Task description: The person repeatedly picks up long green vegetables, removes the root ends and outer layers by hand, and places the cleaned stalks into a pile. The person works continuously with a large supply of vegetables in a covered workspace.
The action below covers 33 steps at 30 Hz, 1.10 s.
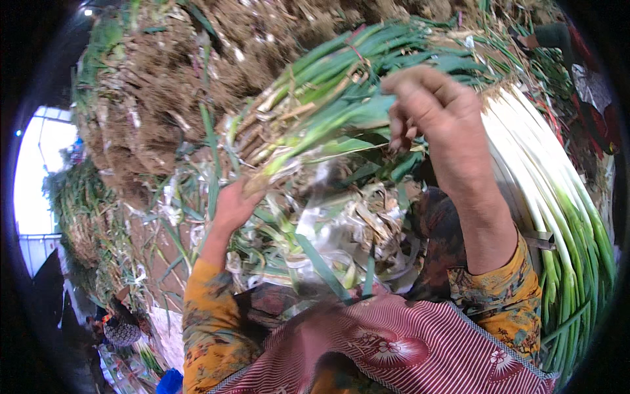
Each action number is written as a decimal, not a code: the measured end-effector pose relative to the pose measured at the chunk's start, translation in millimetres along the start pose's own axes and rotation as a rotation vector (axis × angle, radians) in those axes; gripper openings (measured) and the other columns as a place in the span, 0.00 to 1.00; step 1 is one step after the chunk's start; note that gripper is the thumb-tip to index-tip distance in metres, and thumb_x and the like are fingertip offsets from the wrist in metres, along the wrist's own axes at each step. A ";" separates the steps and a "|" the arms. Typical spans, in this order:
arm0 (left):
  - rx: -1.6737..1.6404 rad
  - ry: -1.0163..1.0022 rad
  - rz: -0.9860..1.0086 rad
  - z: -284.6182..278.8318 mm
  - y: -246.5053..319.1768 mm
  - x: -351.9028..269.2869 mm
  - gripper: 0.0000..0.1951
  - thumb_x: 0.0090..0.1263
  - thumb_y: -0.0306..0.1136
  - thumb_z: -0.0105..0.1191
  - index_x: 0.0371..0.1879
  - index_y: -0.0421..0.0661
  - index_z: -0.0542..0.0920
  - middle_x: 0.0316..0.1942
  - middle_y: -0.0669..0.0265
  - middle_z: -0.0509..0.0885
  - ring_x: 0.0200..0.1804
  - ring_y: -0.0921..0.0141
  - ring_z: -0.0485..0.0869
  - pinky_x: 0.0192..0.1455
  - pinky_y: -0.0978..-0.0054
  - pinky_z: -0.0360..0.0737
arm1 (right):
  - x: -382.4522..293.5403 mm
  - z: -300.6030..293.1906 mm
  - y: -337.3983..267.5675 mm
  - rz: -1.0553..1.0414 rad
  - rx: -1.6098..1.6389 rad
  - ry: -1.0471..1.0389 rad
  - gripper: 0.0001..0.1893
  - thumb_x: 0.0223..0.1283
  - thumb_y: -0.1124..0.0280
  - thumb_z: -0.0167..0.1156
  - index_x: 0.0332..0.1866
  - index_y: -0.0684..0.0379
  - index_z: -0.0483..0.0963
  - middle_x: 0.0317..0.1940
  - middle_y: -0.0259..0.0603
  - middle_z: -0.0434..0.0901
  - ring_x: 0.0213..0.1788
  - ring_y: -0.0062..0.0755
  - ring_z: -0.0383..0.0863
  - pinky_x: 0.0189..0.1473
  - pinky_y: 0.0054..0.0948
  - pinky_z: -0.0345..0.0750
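Note:
My left hand (234, 207) closes around the root end of one long green onion (283, 162), whose leaves run up and to the right. Beyond it lies a bundle of untrimmed green onions (320, 83) with dry brown outer leaves. My right hand (445, 115) is raised over the leafy part, fingers curled and slightly blurred. Whether those fingers pinch a leaf is unclear. To the right, cleaned onions with white stems (526, 152) lie in a row, roots at the far end and green leaves hanging towards me.
A large heap of rooty, soil-brown onions (147, 98) rises at the far left. Peeled skins and leaf scraps (374, 216) fill the space before my lap. A metal bar end (539, 240) juts out beside the cleaned onions. Another person (120, 325) is at lower left.

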<state>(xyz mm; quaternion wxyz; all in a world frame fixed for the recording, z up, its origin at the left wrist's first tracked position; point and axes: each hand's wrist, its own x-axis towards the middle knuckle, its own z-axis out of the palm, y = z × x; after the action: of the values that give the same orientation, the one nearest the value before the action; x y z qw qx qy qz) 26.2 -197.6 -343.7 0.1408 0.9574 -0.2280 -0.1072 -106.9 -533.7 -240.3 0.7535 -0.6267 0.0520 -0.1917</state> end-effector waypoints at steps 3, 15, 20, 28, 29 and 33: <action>-0.289 -0.010 -0.130 -86.0 10.7 -45.5 0.27 0.57 0.45 0.59 0.48 0.35 0.76 0.31 0.59 0.82 0.32 0.67 0.79 0.38 0.71 0.76 | -4.5 16.4 0.9 0.049 -0.321 -0.298 0.10 0.58 0.68 0.56 0.33 0.65 0.76 0.22 0.36 0.77 0.22 0.19 0.75 0.27 0.21 0.72; -0.705 -0.116 -0.079 20.0 108.6 -91.5 0.17 0.65 0.39 0.48 0.43 0.37 0.74 0.29 0.61 0.77 0.29 0.73 0.75 0.32 0.76 0.74 | 23.7 71.0 63.3 0.204 0.890 0.108 0.05 0.57 0.75 0.54 0.34 0.65 0.73 0.24 0.38 0.74 0.22 0.28 0.73 0.23 0.28 0.71; -0.759 0.031 -0.006 -19.2 191.2 -26.4 0.30 0.54 0.54 0.63 0.48 0.43 0.75 0.31 0.69 0.77 0.33 0.74 0.73 0.36 0.75 0.71 | 24.0 67.4 49.8 0.170 0.743 0.297 0.09 0.52 0.78 0.56 0.37 0.72 0.74 0.29 0.41 0.78 0.26 0.29 0.78 0.28 0.29 0.76; -0.644 0.263 0.016 -29.1 232.9 0.5 0.37 0.51 0.60 0.65 0.50 0.41 0.73 0.41 0.62 0.80 0.41 0.71 0.77 0.45 0.73 0.74 | 30.2 30.5 27.6 0.390 0.955 0.243 0.13 0.51 0.78 0.58 0.43 0.73 0.73 0.35 0.46 0.78 0.34 0.37 0.80 0.32 0.35 0.78; -0.600 0.352 0.001 -28.8 235.1 2.4 0.37 0.52 0.60 0.64 0.51 0.40 0.73 0.41 0.61 0.80 0.42 0.71 0.77 0.46 0.72 0.74 | 28.4 32.7 30.4 0.388 0.996 0.203 0.13 0.52 0.77 0.58 0.43 0.72 0.73 0.35 0.45 0.78 0.33 0.37 0.80 0.33 0.35 0.78; -0.756 0.243 0.285 -20.0 239.3 19.1 0.33 0.60 0.56 0.59 0.53 0.39 0.72 0.43 0.63 0.79 0.44 0.72 0.76 0.48 0.73 0.74 | 24.0 38.3 39.2 0.299 1.060 0.072 0.16 0.56 0.68 0.63 0.47 0.66 0.74 0.38 0.41 0.79 0.37 0.33 0.80 0.41 0.32 0.78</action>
<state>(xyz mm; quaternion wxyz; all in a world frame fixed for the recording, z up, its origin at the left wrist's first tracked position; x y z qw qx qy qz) -48.9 -407.0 -251.4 0.5213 0.8031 -0.2843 -0.0492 -63.8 -501.2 -266.2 0.9826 -0.1404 0.0625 -0.1038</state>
